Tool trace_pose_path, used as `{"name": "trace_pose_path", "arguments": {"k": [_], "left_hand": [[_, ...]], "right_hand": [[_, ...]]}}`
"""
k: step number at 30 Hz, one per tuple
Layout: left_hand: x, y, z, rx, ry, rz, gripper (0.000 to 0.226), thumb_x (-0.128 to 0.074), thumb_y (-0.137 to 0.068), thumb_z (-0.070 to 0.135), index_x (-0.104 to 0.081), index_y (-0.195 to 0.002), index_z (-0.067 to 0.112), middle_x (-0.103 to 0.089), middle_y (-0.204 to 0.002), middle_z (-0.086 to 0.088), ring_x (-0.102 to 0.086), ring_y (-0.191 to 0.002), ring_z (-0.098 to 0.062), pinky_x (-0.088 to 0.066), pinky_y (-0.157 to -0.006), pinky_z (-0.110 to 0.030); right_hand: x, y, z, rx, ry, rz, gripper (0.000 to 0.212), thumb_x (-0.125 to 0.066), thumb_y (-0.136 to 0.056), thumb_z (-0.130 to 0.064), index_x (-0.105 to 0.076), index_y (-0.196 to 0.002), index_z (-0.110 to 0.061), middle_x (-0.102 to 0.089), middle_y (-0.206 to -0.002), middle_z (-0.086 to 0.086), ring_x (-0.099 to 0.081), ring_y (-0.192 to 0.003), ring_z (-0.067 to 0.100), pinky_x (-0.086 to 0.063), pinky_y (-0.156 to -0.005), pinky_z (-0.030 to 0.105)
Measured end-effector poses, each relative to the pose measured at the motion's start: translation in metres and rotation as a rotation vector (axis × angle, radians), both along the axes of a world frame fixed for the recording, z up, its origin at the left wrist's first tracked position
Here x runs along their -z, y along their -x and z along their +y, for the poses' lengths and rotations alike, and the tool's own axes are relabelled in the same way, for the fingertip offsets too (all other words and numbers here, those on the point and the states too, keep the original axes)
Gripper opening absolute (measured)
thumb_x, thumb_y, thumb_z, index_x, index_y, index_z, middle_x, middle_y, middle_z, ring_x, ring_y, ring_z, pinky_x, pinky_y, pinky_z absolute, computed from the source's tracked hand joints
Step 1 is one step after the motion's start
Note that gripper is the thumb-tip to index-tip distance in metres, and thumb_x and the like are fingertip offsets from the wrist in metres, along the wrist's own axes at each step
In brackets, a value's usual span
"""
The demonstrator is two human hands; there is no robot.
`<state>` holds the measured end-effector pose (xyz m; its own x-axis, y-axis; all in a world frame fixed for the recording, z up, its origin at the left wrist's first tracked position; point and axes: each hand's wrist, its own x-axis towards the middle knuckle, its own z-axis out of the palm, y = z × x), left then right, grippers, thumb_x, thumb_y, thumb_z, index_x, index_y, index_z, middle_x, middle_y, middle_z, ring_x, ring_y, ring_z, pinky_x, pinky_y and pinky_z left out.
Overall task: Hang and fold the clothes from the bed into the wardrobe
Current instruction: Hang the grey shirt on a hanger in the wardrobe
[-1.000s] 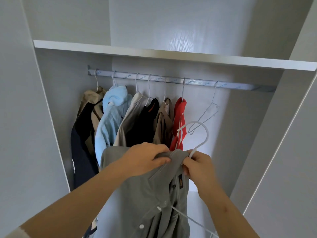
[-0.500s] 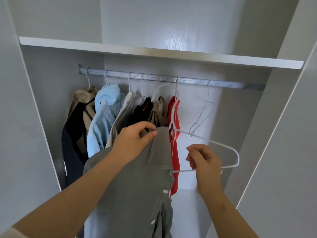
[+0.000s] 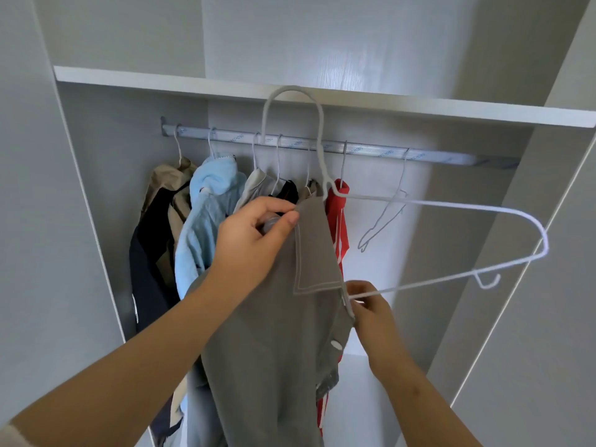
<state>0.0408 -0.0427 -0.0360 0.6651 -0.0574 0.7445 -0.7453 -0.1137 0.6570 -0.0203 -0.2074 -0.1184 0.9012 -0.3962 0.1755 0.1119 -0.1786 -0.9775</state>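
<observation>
The collar of the grey button-front cotton shirt [image 3: 280,333] is pinched between thumb and forefinger of the left hand [image 3: 254,243] and held up before the wardrobe. The bottom wire of the white wire hanger [image 3: 292,88] is pinched by the fingers [image 3: 362,288] of the right hand [image 3: 374,311], just beside the shirt's front edge. The hanger's long axis lies nearly level. Its left arm passes out of sight behind the collar, and its right arm juts bare to the right, so the right hand is judged nearer for drawing cloth over it. Against half a second ago, the hook is seen raised from the silver metal rail [image 3: 435,156] to the white shelf [image 3: 161,79] edge.
</observation>
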Motion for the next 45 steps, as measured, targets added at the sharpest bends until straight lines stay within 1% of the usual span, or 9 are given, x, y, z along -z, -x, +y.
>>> {"name": "trace_pose_path", "arguments": {"k": [2, 6, 13, 17, 21, 31, 35, 39, 45], "left_hand": [[-0.001, 0.002, -0.001, 0.028, -0.010, 0.001, 0.023, -0.066, -0.084, 0.015, -0.061, -0.081, 0.038, -0.053, -0.051, 0.014, -0.047, -0.048, 0.004, -0.035, -0.050, -0.002], [-0.005, 0.000, 0.004, 0.029, 0.011, -0.006, 0.025, -0.067, -0.083, 0.008, -0.063, -0.078, 0.032, -0.042, -0.048, 0.012, -0.043, -0.046, 0.003, -0.034, -0.051, -0.002], [-0.015, -0.010, 0.018, 0.022, 0.041, -0.003, 0.025, -0.066, -0.083, 0.004, -0.063, -0.075, 0.027, -0.044, -0.055, -0.009, -0.038, -0.049, -0.004, -0.035, -0.052, -0.007], [-0.021, -0.022, 0.030, 0.111, 0.071, 0.058, 0.024, -0.065, -0.082, 0.004, -0.065, -0.073, 0.026, -0.046, -0.051, 0.005, -0.037, -0.051, -0.008, -0.035, -0.055, -0.011], [-0.022, -0.032, 0.052, 0.139, 0.066, 0.067, 0.020, -0.067, -0.074, 0.016, -0.070, -0.061, 0.030, -0.046, -0.048, 0.013, -0.039, -0.047, 0.002, -0.032, -0.051, -0.006], [-0.010, -0.049, 0.100, 0.074, -0.544, 0.098, 0.031, -0.066, -0.069, 0.030, -0.051, -0.049, 0.012, -0.044, -0.055, -0.021, -0.038, -0.049, -0.009, -0.031, -0.050, -0.018], [0.002, -0.049, 0.104, -0.109, -0.754, 0.013, 0.039, -0.075, -0.071, 0.046, -0.058, -0.053, 0.015, -0.054, -0.051, -0.008, -0.047, -0.051, -0.016, -0.040, -0.053, -0.026], [0.004, -0.043, 0.097, -0.411, -0.873, -0.175, 0.052, -0.047, -0.068, 0.065, -0.058, -0.055, 0.017, -0.049, -0.046, 0.004, -0.045, -0.043, -0.014, -0.033, -0.047, -0.021], [0.012, -0.028, 0.072, -0.610, -0.980, -0.443, 0.045, -0.050, -0.078, 0.047, -0.053, -0.049, 0.013, -0.048, -0.040, -0.002, -0.045, -0.031, -0.021, -0.021, -0.040, -0.015]], "right_hand": [[0.001, -0.008, 0.004, -0.152, -0.105, -0.003, 0.022, -0.050, -0.094, -0.008, -0.056, -0.104, -0.027, -0.059, -0.108, -0.006, -0.057, -0.098, 0.015, -0.052, -0.073, 0.017], [0.001, -0.017, 0.008, -0.243, -0.137, 0.110, 0.037, -0.042, -0.095, 0.002, -0.056, -0.082, -0.030, -0.060, -0.082, -0.008, -0.059, -0.076, 0.010, -0.049, -0.076, 0.027], [0.010, -0.016, 0.009, -0.201, 0.193, 0.101, 0.019, -0.056, -0.092, -0.015, -0.057, -0.078, -0.028, -0.063, -0.075, -0.015, -0.063, -0.071, 0.005, -0.045, -0.057, 0.004], [0.018, -0.015, 0.007, -0.249, 0.500, 0.261, 0.010, -0.057, -0.091, -0.012, -0.061, -0.092, -0.021, -0.062, -0.096, -0.006, -0.059, -0.086, 0.008, -0.045, -0.078, 0.012], [0.016, -0.014, -0.002, -0.165, 0.405, 0.193, 0.015, -0.047, -0.097, -0.019, -0.061, -0.097, -0.023, -0.058, -0.094, -0.014, -0.055, -0.088, 0.005, -0.042, -0.088, 0.017], [-0.007, -0.008, -0.038, -0.045, 0.407, -0.127, 0.026, -0.055, -0.092, -0.016, -0.065, -0.078, -0.036, -0.066, -0.080, -0.026, -0.058, -0.077, -0.010, -0.038, -0.067, -0.001], [-0.011, -0.007, -0.038, -0.078, 0.447, -0.045, 0.028, -0.057, -0.092, -0.018, -0.063, -0.075, -0.040, -0.066, -0.075, -0.024, -0.058, -0.075, -0.010, -0.040, -0.067, -0.001], [-0.010, -0.005, -0.036, -0.068, 0.467, 0.027, 0.018, -0.055, -0.093, -0.021, -0.065, -0.082, -0.032, -0.065, -0.082, -0.018, -0.059, -0.077, -0.004, -0.041, -0.066, 0.002], [-0.014, -0.007, -0.026, 0.071, 0.352, 0.080, 0.018, -0.048, -0.096, -0.025, -0.065, -0.099, -0.020, -0.061, -0.091, -0.010, -0.054, -0.081, 0.003, -0.042, -0.082, 0.018]]}}
